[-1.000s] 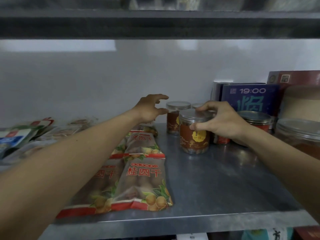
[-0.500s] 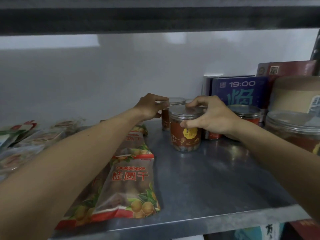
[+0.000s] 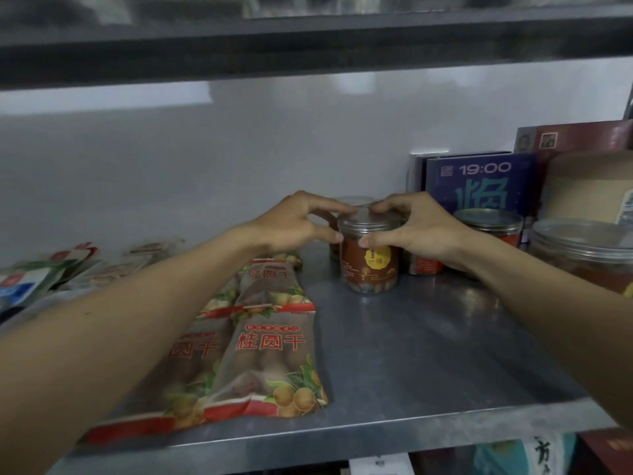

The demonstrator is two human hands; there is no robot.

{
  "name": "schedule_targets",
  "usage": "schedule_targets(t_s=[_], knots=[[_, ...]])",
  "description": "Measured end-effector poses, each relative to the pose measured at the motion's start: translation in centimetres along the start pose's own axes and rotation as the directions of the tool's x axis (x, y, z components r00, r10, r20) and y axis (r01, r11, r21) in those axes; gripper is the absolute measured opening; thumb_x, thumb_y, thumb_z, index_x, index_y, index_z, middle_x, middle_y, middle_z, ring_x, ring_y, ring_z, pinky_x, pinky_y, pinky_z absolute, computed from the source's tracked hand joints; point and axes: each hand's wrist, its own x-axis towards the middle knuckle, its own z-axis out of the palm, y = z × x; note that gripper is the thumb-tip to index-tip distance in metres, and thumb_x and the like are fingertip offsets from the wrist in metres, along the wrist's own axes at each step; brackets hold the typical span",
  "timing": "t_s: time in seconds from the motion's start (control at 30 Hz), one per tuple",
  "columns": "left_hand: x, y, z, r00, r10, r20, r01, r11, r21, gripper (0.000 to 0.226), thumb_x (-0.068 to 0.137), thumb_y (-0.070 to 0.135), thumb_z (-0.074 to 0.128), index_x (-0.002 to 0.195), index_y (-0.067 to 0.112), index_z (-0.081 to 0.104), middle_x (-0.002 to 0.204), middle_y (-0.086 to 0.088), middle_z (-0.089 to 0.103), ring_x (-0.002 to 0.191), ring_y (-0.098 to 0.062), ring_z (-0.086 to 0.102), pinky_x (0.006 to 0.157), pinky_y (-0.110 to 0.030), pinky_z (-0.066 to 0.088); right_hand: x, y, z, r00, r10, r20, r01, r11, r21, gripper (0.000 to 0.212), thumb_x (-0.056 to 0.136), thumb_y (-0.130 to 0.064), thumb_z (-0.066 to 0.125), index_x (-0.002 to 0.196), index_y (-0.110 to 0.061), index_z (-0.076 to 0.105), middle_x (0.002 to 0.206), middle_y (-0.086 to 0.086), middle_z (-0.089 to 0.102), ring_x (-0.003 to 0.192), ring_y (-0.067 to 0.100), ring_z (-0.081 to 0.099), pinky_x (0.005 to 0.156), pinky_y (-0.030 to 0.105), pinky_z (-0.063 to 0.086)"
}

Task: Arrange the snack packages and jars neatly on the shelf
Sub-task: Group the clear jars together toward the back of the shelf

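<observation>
jar point(image 3: 370, 265): clear plastic tub, brown label with a yellow round mark, see-through lid. stands upright on the metal shelf point(image 3: 428, 344), about mid-shelf and toward the back
left hand point(image 3: 291, 222): comes in from the left, fingers curled over the lid's rim, thumb pressed on the jar's left side, so it's got a proper hold
right hand point(image 3: 423, 228): pretty much the mirror of that, fingers bent over the lid's right edge, thumb on the label side, gripping the same jar
other jars: back jar point(image 3: 354, 200) just behind, mostly hidden. red-label jar point(image 3: 491, 224) just right of the right hand. big wide jar point(image 3: 582, 241) at the far right edge
snack packs: longan bags lying flat, left of the jar. front bag point(image 3: 274, 358) reaches near the shelf's front edge, second bag point(image 3: 267, 282) sits behind it, more are partly under the left forearm
left end: mixed packets point(image 3: 41, 275) in a loose pile, too blurry to read
back right: blue box point(image 3: 479, 186) marked 19:00 stands by the wall, dark red box point(image 3: 575, 138) behind it, tan tub point(image 3: 589, 190) beside
</observation>
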Motion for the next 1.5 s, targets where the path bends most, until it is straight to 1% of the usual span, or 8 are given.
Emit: schedule_targets(t_s=[0.13, 0.3, 0.47, 0.7, 0.87, 1.2, 1.33, 1.5], knots=[[-0.2, 0.0, 1.0, 0.997, 0.046, -0.061, -0.042, 0.997, 0.062, 0.047, 0.079, 0.023, 0.076, 0.125, 0.023, 0.062, 0.127, 0.006, 0.061, 0.108, -0.011, 0.06, 0.095, -0.034, 0.051, 0.2, 0.0, 0.0, 0.999, -0.01, 0.031, 0.01, 1.0, -0.014, 0.088, 0.053, -0.049, 0.087, 0.131, -0.021, 0.059, 0.13, -0.002, 0.061, 0.118, 0.015, 0.057, 0.103, 0.039, 0.047], [0.0, 0.2, 1.8, 0.98, 0.1, -0.17, -0.071, 0.983, 0.167, 0.033, 0.08, 0.023, 0.075, 0.112, 0.017, 0.068, 0.116, -0.002, 0.066, 0.095, -0.015, 0.065, 0.089, -0.036, 0.053, -0.6, 0.0, -0.2, 0.998, -0.053, 0.025, 0.053, 0.998, -0.019, 0.113, 0.037, -0.067, 0.082, 0.136, -0.02, 0.055, 0.135, -0.002, 0.059, 0.122, 0.014, 0.055, 0.105, 0.04, 0.045], [0.4, 0.6, 1.9, 0.978, 0.124, -0.169, -0.079, 0.965, 0.251, 0.029, 0.081, 0.025, 0.074, 0.108, 0.016, 0.068, 0.111, -0.005, 0.065, 0.096, -0.017, 0.063, 0.088, -0.036, 0.053, -0.5, 0.6, -0.5, 0.997, -0.074, -0.004, 0.074, 0.997, -0.024, 0.085, 0.057, -0.039, 0.089, 0.132, -0.015, 0.058, 0.132, 0.001, 0.061, 0.12, 0.015, 0.057, 0.105, 0.039, 0.046], [0.8, 0.6, 2.4, 0.973, 0.116, -0.2, -0.065, 0.967, 0.248, 0.029, 0.08, 0.025, 0.074, 0.107, 0.017, 0.068, 0.106, -0.005, 0.061, 0.094, -0.02, 0.063, 0.088, -0.039, 0.053, -1.0, 0.5, -0.4, 0.988, -0.124, -0.087, 0.116, 0.989, -0.094, 0.07, 0.067, -0.027, 0.086, 0.13, -0.011, 0.06, 0.132, 0.004, 0.061, 0.122, 0.016, 0.056, 0.104, 0.03, 0.043], [0.4, 1.2, 1.9, 0.982, 0.101, -0.161, -0.07, 0.98, 0.187, 0.021, 0.08, 0.022, 0.075, 0.099, 0.019, 0.068, 0.101, 0.001, 0.059, 0.094, -0.018, 0.064, 0.087, -0.037, 0.054, -2.1, -0.7, -0.7, 0.981, -0.167, -0.097, 0.147, 0.972, -0.185, 0.061, 0.067, -0.029, 0.085, 0.122, -0.01, 0.067, 0.12, 0.006, 0.068, 0.109, 0.016, 0.062, 0.098, 0.028, 0.048], [-1.1, 2.6, 1.3, 0.986, 0.134, -0.101, -0.111, 0.972, 0.205, 0.023, 0.077, 0.023, 0.077, 0.097, 0.018, 0.069, 0.102, -0.003, 0.062, 0.091, -0.016, 0.066, 0.084, -0.039, 0.055, -4.1, -1.4, -1.6, 0.974, -0.211, -0.08, 0.184, 0.948, -0.261, 0.057, 0.067, -0.034, 0.084, 0.117, -0.011, 0.069, 0.117, 0.001, 0.068, 0.097, 0.004, 0.057, 0.071, 0.005, 0.041], [-1.2, 2.6, 1.5, 0.987, 0.122, -0.105, -0.098, 0.974, 0.206, 0.021, 0.078, 0.025, 0.076, 0.097, 0.021, 0.068, 0.103, -0.002, 0.061, 0.092, -0.017, 0.066, 0.084, -0.04, 0.055, -4.3, -1.6, -1.5, 0.975, -0.203, -0.091, 0.174, 0.949, -0.263, 0.057, 0.067, -0.035, 0.084, 0.117, -0.011, 0.069, 0.12, 0.003, 0.068, 0.101, 0.006, 0.058, 0.083, 0.018, 0.044], [-1.5, 2.4, 2.0, 0.985, 0.114, -0.133, -0.086, 0.976, 0.202, 0.021, 0.081, 0.026, 0.073, 0.1, 0.021, 0.066, 0.106, -0.004, 0.061, 0.098, -0.021, 0.064, 0.087, -0.043, 0.053, -4.6, -1.4, -1.2, 0.973, -0.195, -0.124, 0.158, 0.953, -0.26, 0.061, 0.066, -0.038, 0.084, 0.119, -0.011, 0.068, 0.122, 0.004, 0.067, 0.111, 0.015, 0.061, 0.092, 0.025, 0.047]])
